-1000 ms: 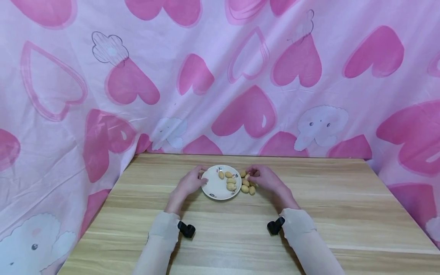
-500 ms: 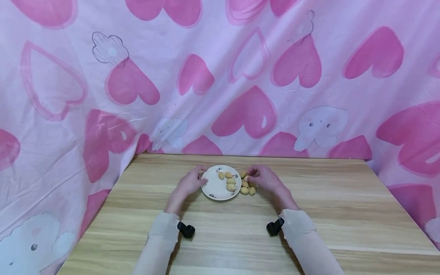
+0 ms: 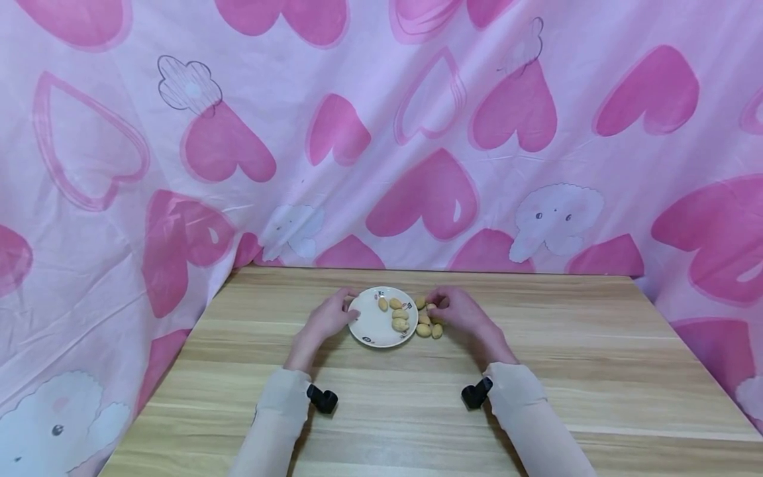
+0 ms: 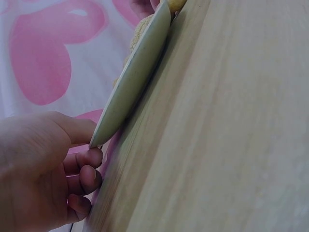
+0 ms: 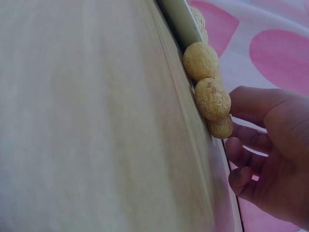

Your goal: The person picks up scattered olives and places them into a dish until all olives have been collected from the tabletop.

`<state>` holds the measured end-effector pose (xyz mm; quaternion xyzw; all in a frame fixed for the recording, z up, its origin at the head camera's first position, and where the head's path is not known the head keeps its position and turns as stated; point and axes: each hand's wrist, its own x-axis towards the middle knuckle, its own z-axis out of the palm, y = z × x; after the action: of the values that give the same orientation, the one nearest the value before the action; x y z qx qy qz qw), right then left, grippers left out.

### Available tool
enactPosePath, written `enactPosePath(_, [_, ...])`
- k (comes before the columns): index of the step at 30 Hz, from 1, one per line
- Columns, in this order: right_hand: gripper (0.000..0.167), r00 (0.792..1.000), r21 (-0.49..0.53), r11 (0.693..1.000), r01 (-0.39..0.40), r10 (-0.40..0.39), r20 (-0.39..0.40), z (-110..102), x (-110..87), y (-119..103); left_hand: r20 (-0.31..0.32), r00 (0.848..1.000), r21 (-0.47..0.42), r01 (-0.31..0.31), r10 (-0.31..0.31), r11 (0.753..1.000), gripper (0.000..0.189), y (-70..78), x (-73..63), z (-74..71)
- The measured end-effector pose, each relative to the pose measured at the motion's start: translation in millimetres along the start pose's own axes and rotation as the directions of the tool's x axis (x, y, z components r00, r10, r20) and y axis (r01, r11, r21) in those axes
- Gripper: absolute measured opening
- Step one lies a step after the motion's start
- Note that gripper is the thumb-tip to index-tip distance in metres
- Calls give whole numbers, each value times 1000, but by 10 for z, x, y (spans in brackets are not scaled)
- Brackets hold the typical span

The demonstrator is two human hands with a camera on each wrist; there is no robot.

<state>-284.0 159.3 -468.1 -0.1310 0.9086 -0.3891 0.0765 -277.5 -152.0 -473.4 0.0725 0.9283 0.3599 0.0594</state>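
A white round plate (image 3: 372, 324) with small dark rim prints bears several small yellow-brown lumps, which look like wrinkled small potatoes (image 3: 401, 324). My left hand (image 3: 330, 316) grips its left rim, thumb on top and the other fingers below; in the left wrist view the plate (image 4: 130, 89) shows edge-on. Against the right rim lies a pile of more such potatoes (image 3: 424, 330). There my right hand (image 3: 461, 311) pinches at a potato (image 5: 222, 127) with thumb and index finger. Nearer potatoes (image 5: 212, 99) partly hide that contact.
The wooden table (image 3: 387, 411) runs back to a pink curtain (image 3: 417, 132) with hearts, which also hangs at both sides. A black wrist camera (image 3: 322, 399) sits on the left cuff, and another black camera (image 3: 477, 393) on the right cuff.
A potato at the near side of the pile has shifted very slightly toward me. Both hands and the plate stay almost where they were.
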Motion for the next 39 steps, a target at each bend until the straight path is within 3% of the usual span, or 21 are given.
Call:
enactPosePath(6, [23, 999, -11, 1000, -25, 25, -19, -15, -3, -28, 2, 1000, -1, 5, -5, 1000, 44, 7, 0, 1])
enactPosePath(14, [26, 1000, -39, 999, 9, -10, -29, -48, -12, -90, 3, 1000, 1, 0, 0, 1000, 45, 10, -3, 5])
enactPosePath(27, [25, 990, -44, 990, 136, -137, -13, 0, -26, -274, 6, 1000, -5, 3, -3, 1000, 46, 9, -4, -3])
enactPosePath(39, [26, 961, -43, 961, 275, -273, 36, 126, -23, -398, 10, 1000, -7, 13, -13, 1000, 45, 1, 5, -3])
